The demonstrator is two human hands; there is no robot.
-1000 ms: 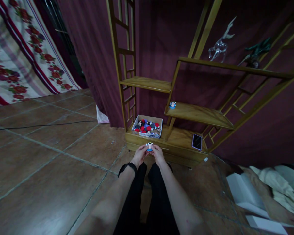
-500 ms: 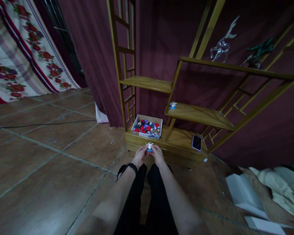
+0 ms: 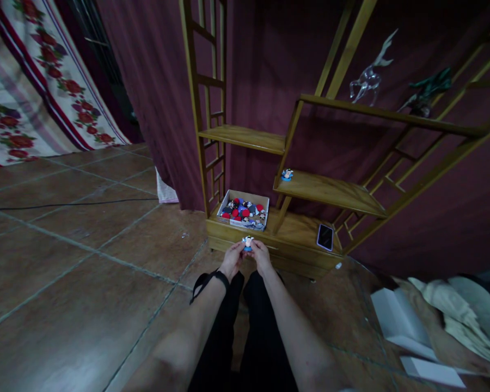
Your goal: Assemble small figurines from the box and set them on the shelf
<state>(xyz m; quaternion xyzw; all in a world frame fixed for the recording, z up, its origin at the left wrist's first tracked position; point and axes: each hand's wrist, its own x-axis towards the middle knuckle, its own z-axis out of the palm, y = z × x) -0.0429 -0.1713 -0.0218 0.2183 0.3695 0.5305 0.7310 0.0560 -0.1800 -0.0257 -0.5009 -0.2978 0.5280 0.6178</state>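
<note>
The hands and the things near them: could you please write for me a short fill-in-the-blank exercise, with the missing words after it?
1. The left hand and the right hand hold one figurine with a ____ base.
2. The black band is on the person's ____ wrist.
3. Seen from the person's side, the phone lies to the ____ of the box.

Missing words: blue; left; right.

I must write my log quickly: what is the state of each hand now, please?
Left hand: closed, holding one side of the figurine.
Right hand: closed, holding the other side.
</note>
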